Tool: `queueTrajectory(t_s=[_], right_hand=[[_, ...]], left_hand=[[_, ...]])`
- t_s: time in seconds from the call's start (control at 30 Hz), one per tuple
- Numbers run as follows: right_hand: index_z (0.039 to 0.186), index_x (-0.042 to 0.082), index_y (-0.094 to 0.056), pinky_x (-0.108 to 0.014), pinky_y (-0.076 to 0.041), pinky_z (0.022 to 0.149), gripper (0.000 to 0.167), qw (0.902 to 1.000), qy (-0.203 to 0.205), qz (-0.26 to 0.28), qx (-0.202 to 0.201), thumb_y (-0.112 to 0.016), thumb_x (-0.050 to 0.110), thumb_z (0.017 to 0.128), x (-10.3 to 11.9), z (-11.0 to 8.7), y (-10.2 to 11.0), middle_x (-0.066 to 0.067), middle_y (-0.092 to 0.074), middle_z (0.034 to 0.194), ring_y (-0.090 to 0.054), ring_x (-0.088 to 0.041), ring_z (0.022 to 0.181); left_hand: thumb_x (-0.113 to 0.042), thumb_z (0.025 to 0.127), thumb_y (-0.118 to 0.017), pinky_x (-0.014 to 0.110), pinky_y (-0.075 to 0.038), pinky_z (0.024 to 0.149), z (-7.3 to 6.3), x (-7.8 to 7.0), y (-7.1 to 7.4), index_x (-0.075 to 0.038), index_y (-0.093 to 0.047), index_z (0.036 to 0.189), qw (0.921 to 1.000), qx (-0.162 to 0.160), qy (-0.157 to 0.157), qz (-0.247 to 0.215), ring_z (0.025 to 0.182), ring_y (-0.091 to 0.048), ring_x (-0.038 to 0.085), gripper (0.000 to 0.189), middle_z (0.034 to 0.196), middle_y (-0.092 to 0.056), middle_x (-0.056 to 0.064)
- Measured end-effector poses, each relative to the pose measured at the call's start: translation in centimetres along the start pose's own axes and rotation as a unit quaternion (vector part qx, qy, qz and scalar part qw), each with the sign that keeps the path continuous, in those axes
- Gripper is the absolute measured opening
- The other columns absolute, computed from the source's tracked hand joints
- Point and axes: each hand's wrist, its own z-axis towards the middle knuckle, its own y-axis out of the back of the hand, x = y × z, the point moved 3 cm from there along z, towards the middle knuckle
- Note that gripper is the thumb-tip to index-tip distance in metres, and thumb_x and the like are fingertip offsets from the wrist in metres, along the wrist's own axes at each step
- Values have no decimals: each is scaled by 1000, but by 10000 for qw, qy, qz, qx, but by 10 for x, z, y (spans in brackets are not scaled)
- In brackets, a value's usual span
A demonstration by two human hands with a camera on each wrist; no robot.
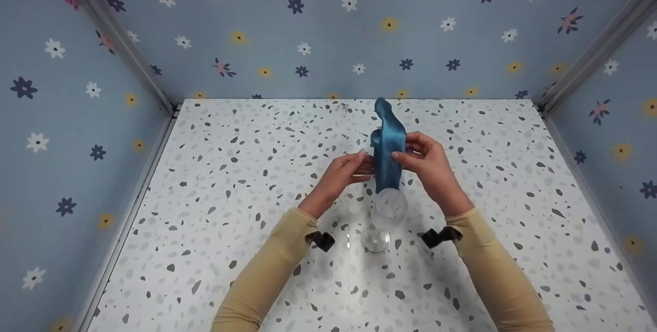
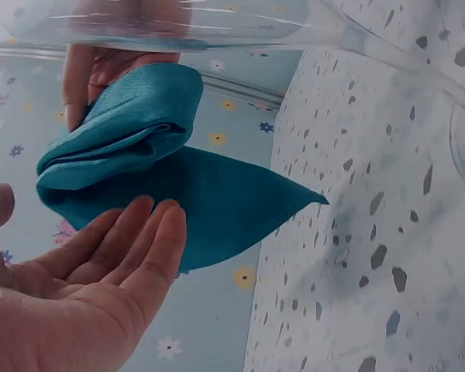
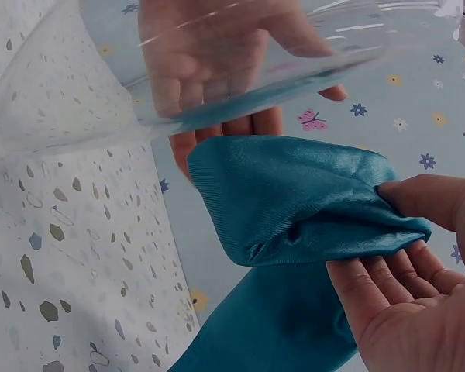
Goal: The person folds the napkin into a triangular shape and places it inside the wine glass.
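Observation:
A folded teal satin cloth napkin (image 1: 391, 139) is held up just beyond a clear wine glass (image 1: 390, 209), which stands upright on the table. My right hand (image 1: 427, 161) pinches the napkin's right side, thumb on the near face and fingers behind. On the other side, my left hand (image 1: 343, 175) has its fingers extended, with the fingertips at the cloth. The left wrist view shows these fingers (image 2: 143, 240) fairly straight below a rolled fold, and one pointed corner of the napkin hangs toward the table. In the right wrist view, the thumb (image 3: 430, 198) presses the gathered fold.
The white speckled table (image 1: 246, 183) meets a blue flower-patterned back wall (image 1: 328, 34). Similar panels stand at left and right, joined by metal corner strips. The glass's round foot (image 1: 376, 238) sits between the two forearms, close to the wrist cameras.

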Motion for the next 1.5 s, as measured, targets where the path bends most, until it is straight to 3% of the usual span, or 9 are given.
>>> queueTrajectory(t_s=[0.17,0.37,0.53,0.7,0.97,1.2,1.5], right_hand=[[116,-4,-56,-38,-54,81,39,9998,34,-15,212,-75,3,82,2,-3,-2,-18,-62,107,-66,-29,96],[117,-3,-55,-37,-54,82,41,9989,-32,-138,440,-75,4,82,5,-6,-7,-18,-61,109,-66,-30,98],[118,-2,-55,-38,-53,83,42,9973,9,-329,663,-76,7,82,7,-8,-9,-19,-62,112,-65,-31,99],[118,0,-57,-38,-53,84,41,9962,74,-480,717,-76,10,83,8,-8,-9,-19,-61,112,-66,-32,99],[121,1,-57,-38,-52,86,44,9965,28,-569,616,-76,12,83,9,-6,-7,-19,-60,113,-66,-32,98],[122,1,-56,-37,-53,85,46,9963,48,-605,613,-76,12,83,14,-6,-5,-19,-61,111,-66,-30,99],[122,2,-59,-37,-53,84,44,9961,284,-631,542,-76,13,83,23,-6,-2,-18,-62,110,-66,-30,95]], left_hand=[[-39,102,-42,35,-50,90,8,-4,-8,6,-61,119,9995,13,248,-172,102,-63,24,52,108,-66,15],[-47,101,-39,37,-46,95,16,-7,-7,4,-58,123,9973,184,480,-528,105,-61,26,59,111,-64,16],[-43,100,-47,36,-44,97,20,-10,-7,3,-54,128,9946,244,350,-944,108,-59,25,54,117,-62,15],[-30,97,-57,34,-45,97,23,-18,-6,3,-46,133,9928,15,28,-1194,110,-59,24,50,122,-60,15],[-18,93,-64,37,-45,98,29,-33,-2,-7,-35,143,9968,-119,-564,-550,112,-60,24,58,124,-60,14],[-19,91,-67,33,-47,94,35,-46,1,-5,-32,145,9971,-138,-642,397,110,-61,20,66,123,-61,15],[-18,89,-70,33,-49,91,40,-59,0,-5,-41,140,9929,-129,-985,653,106,-63,20,60,119,-64,12]])
